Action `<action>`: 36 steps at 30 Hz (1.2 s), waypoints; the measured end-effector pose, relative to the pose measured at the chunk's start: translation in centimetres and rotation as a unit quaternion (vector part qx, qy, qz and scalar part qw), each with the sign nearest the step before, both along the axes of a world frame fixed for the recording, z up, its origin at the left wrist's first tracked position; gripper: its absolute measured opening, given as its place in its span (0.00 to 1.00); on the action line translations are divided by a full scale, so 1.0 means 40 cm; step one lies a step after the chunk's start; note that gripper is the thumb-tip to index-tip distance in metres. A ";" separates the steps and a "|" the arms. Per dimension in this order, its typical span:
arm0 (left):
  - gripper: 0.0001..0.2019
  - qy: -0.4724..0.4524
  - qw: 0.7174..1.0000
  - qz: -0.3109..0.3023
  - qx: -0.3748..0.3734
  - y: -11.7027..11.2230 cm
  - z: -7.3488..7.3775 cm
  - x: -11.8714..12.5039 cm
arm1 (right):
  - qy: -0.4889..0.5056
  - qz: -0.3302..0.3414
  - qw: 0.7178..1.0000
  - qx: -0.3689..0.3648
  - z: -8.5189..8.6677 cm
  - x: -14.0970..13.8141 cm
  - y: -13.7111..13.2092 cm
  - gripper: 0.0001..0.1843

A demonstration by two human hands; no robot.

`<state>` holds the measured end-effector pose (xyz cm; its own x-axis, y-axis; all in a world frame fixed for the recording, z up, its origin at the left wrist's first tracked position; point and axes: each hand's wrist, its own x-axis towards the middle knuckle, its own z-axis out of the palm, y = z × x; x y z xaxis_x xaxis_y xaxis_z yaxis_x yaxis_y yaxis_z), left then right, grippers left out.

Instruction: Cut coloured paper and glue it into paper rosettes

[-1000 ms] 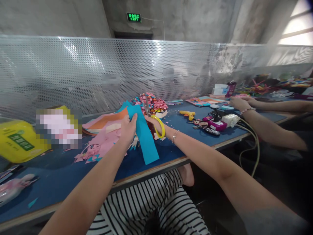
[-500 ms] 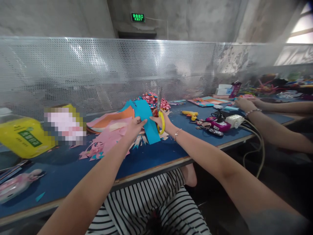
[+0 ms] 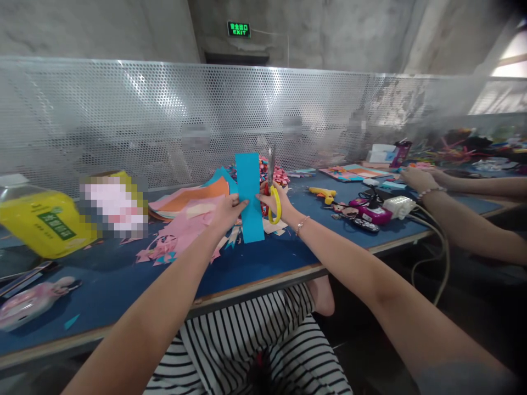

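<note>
A blue paper strip (image 3: 249, 198) stands nearly upright in front of me, its face flat toward the camera. My left hand (image 3: 231, 209) pinches its left edge between thumb and fingers. On the other edge, the thumb of my right hand (image 3: 276, 202) touches the strip. That same hand is closed round scissors (image 3: 275, 206) with yellow and red handles, their blades pointing up and away from the paper. Behind the strip lies a heap of small pink, red and blue paper pieces (image 3: 280, 174). Stacked orange, pink and blue sheets (image 3: 201, 196) lie left of it.
Paper scraps (image 3: 158, 249) litter the blue table (image 3: 263, 263). At left stands a yellow-labelled bottle (image 3: 45, 225). To the right are a yellow glue gun (image 3: 323, 193), a white power strip (image 3: 399, 207) with its cable, and another person's hand (image 3: 418, 178). A perforated metal screen (image 3: 164, 120) runs behind.
The blue strip has turned from a slant to nearly upright, and its top now stands free of the sheets behind. Both hands keep their hold. The view has shifted slightly left.
</note>
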<state>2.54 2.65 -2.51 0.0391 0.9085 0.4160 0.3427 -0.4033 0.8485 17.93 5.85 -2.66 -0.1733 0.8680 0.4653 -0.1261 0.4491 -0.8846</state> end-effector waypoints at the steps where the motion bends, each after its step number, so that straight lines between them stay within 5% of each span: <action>1: 0.12 0.004 1.000 -0.005 -0.010 -0.004 0.003 0.002 | 0.002 -0.010 1.000 0.005 0.002 0.003 0.001 0.17; 22: 0.09 0.046 0.974 -0.116 -0.189 -0.059 0.039 0.034 | 0.009 -0.104 0.993 0.061 0.002 0.017 0.044 0.15; 31: 0.07 -0.023 0.985 0.031 -0.167 -0.035 0.032 0.021 | -0.050 -0.086 0.991 0.089 0.006 0.030 0.022 0.15; 36: 0.11 0.011 0.985 -0.024 -0.173 -0.043 0.030 0.017 | -0.055 -0.096 0.988 0.103 0.005 0.029 0.015 0.14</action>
